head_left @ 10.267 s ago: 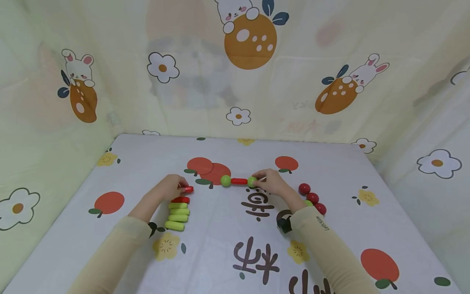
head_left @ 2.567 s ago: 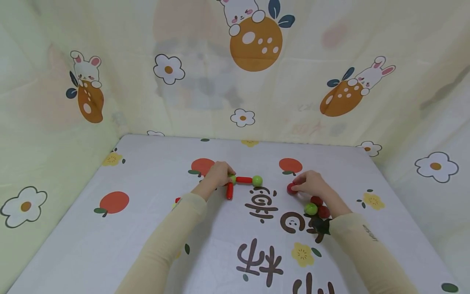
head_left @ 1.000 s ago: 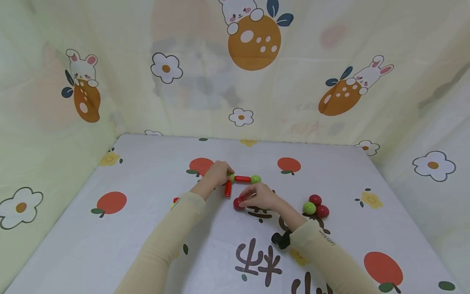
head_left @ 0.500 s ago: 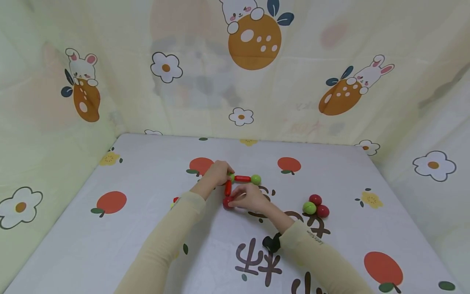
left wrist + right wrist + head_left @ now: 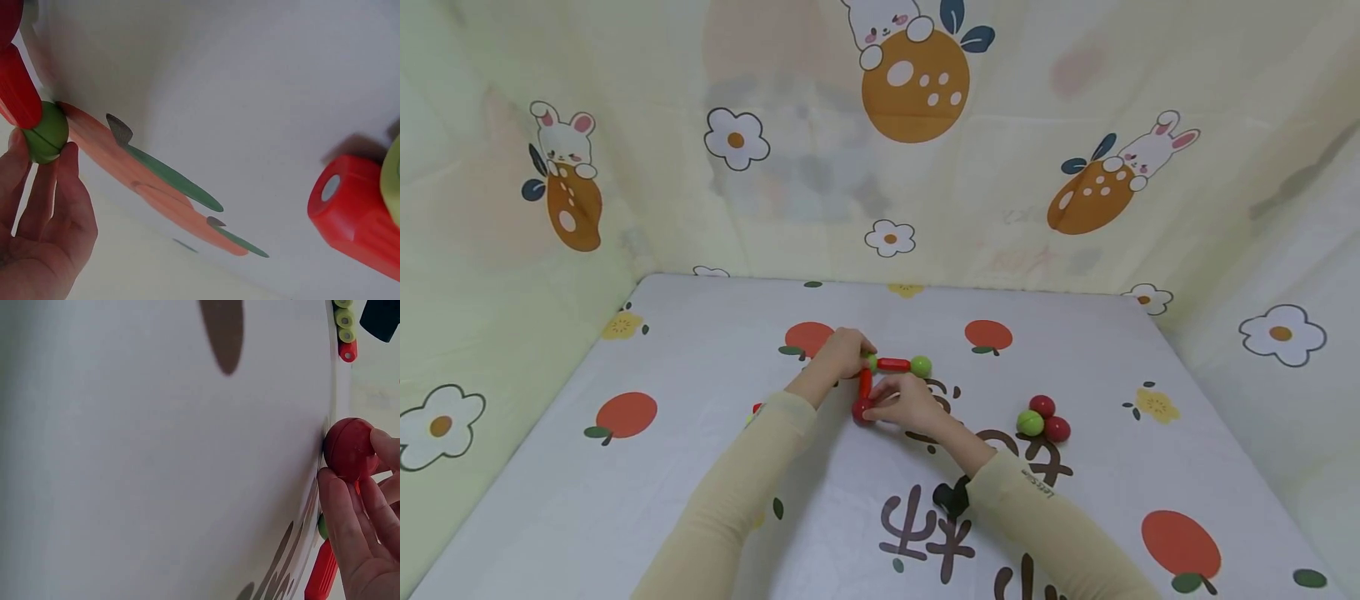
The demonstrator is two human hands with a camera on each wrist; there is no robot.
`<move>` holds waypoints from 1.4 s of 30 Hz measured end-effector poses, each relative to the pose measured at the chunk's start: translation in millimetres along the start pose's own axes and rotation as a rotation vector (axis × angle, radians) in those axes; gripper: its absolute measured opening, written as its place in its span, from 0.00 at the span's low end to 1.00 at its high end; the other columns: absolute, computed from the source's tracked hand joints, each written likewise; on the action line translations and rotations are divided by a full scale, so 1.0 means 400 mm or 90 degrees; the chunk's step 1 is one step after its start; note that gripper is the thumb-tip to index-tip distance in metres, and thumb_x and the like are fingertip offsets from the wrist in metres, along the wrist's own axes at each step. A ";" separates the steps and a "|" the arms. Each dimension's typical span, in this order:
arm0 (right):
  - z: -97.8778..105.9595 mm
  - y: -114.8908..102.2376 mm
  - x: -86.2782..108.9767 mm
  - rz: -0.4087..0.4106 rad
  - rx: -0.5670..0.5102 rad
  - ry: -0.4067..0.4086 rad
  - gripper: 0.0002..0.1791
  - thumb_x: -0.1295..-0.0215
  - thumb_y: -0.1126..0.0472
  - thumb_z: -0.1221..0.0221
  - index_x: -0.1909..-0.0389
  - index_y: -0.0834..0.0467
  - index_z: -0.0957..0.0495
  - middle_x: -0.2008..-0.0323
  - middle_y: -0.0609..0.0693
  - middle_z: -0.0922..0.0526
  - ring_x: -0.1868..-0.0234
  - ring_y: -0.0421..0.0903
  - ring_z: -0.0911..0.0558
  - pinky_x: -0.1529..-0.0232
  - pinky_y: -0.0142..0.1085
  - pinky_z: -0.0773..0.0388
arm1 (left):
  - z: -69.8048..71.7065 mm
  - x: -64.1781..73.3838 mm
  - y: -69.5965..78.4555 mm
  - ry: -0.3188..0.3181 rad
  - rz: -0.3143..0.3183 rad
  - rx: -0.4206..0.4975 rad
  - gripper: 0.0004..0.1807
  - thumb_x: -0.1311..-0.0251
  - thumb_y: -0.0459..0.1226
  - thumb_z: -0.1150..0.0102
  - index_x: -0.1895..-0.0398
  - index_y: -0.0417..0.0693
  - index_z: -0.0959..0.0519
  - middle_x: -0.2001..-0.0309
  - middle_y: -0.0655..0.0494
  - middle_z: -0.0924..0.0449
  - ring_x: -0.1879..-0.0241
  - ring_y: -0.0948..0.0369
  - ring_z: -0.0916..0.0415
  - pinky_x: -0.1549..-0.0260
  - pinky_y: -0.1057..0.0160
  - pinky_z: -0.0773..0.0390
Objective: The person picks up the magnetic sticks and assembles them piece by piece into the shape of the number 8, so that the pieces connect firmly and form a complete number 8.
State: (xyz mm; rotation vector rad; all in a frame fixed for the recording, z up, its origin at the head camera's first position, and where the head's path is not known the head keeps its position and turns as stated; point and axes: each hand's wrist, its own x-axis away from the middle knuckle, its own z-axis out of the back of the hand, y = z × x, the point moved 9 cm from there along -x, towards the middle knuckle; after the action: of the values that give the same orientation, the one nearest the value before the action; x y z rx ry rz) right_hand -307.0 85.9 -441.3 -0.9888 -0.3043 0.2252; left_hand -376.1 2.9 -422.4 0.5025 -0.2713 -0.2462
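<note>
My left hand (image 5: 845, 353) pinches a green ball (image 5: 47, 132) at the corner of a joined piece, clearest in the left wrist view. From that ball one red rod (image 5: 893, 364) runs right to a second green ball (image 5: 921, 367). Another red rod (image 5: 865, 384) comes toward me and meets a red ball (image 5: 862, 412). My right hand (image 5: 907, 404) holds this red ball between thumb and fingers, seen close in the right wrist view. Whether the ball and rod are firmly joined cannot be told.
Two red balls (image 5: 1057, 429) and a green ball (image 5: 1030, 422) sit clustered on the table (image 5: 1120, 350) at right. Left of my left sleeve (image 5: 730, 492), mostly hidden by it, lie a red rod (image 5: 353, 215) and several light green rods (image 5: 345, 319).
My right hand has brought the red ball from the right-hand cluster leftward to the near end of the red rod. My left hand keeps its hold on the corner green ball.
</note>
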 end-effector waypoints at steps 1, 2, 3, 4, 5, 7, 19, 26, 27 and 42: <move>0.000 0.000 0.000 -0.002 0.000 0.000 0.10 0.50 0.63 0.32 0.67 0.62 0.20 0.68 0.50 0.18 0.68 0.43 0.18 0.68 0.33 0.22 | 0.001 0.000 0.000 0.001 -0.001 0.000 0.14 0.42 0.34 0.42 0.51 0.46 0.20 0.53 0.51 0.22 0.54 0.56 0.30 0.59 0.66 0.25; 0.000 -0.001 0.000 0.000 0.001 0.001 0.11 0.50 0.63 0.32 0.67 0.62 0.20 0.68 0.50 0.18 0.68 0.43 0.18 0.68 0.33 0.22 | 0.001 0.000 -0.001 0.001 0.000 0.000 0.14 0.42 0.34 0.42 0.51 0.46 0.20 0.53 0.51 0.22 0.54 0.56 0.30 0.60 0.66 0.25; 0.001 -0.002 -0.001 0.000 0.002 0.001 0.10 0.50 0.63 0.33 0.67 0.62 0.20 0.68 0.50 0.18 0.68 0.44 0.18 0.68 0.34 0.22 | 0.001 0.001 -0.002 0.001 0.002 0.002 0.14 0.42 0.34 0.42 0.51 0.46 0.20 0.53 0.51 0.23 0.54 0.56 0.30 0.61 0.66 0.25; 0.000 -0.003 -0.001 0.004 0.005 0.001 0.11 0.50 0.63 0.33 0.67 0.62 0.20 0.68 0.50 0.18 0.68 0.44 0.18 0.68 0.34 0.22 | 0.001 0.001 -0.002 0.002 0.003 0.003 0.15 0.42 0.34 0.42 0.51 0.46 0.20 0.53 0.51 0.23 0.55 0.57 0.31 0.62 0.67 0.25; 0.001 -0.004 -0.001 0.006 0.007 0.001 0.11 0.50 0.63 0.33 0.67 0.61 0.20 0.68 0.50 0.18 0.68 0.44 0.18 0.68 0.34 0.22 | 0.001 0.001 -0.003 0.002 0.004 0.004 0.15 0.42 0.34 0.42 0.51 0.46 0.20 0.53 0.51 0.23 0.55 0.57 0.31 0.63 0.67 0.24; 0.002 -0.007 0.001 0.015 0.013 0.000 0.11 0.50 0.62 0.33 0.66 0.62 0.20 0.67 0.50 0.18 0.67 0.44 0.18 0.68 0.34 0.22 | 0.001 0.002 -0.003 0.002 0.004 0.004 0.15 0.42 0.34 0.42 0.51 0.46 0.20 0.53 0.51 0.23 0.56 0.57 0.31 0.64 0.68 0.25; 0.057 -0.024 0.013 0.087 0.031 0.016 0.16 0.46 0.61 0.35 0.58 0.65 0.22 0.60 0.57 0.19 0.62 0.50 0.19 0.64 0.36 0.22 | -0.003 0.001 -0.004 -0.004 -0.001 -0.002 0.15 0.41 0.34 0.43 0.50 0.47 0.20 0.53 0.51 0.22 0.56 0.57 0.30 0.64 0.67 0.26; 0.140 -0.014 0.001 0.076 0.083 0.103 0.18 0.44 0.60 0.36 0.53 0.62 0.22 0.57 0.55 0.20 0.59 0.50 0.21 0.65 0.35 0.23 | -0.006 0.000 -0.007 -0.010 0.012 0.010 0.15 0.41 0.34 0.43 0.50 0.48 0.21 0.53 0.51 0.23 0.58 0.57 0.32 0.69 0.69 0.27; 0.154 -0.010 -0.002 0.074 0.088 0.117 0.18 0.44 0.59 0.37 0.53 0.62 0.22 0.57 0.55 0.19 0.59 0.50 0.22 0.64 0.36 0.23 | -0.006 -0.001 -0.008 -0.010 0.013 0.011 0.15 0.41 0.34 0.43 0.50 0.48 0.21 0.53 0.51 0.23 0.58 0.57 0.32 0.69 0.69 0.27; 0.225 0.072 -0.038 -0.030 0.126 0.115 0.18 0.43 0.62 0.38 0.52 0.63 0.22 0.53 0.58 0.22 0.57 0.53 0.21 0.60 0.39 0.24 | -0.008 0.004 -0.006 -0.008 0.026 0.026 0.15 0.42 0.34 0.42 0.50 0.47 0.21 0.53 0.50 0.23 0.57 0.57 0.32 0.69 0.69 0.26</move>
State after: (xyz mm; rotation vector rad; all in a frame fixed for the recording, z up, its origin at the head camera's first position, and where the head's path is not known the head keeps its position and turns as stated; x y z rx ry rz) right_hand -354.4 166.7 -422.0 -0.7988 -0.1367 0.1200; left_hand -373.9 1.6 -425.8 0.5356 -0.2996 -0.2043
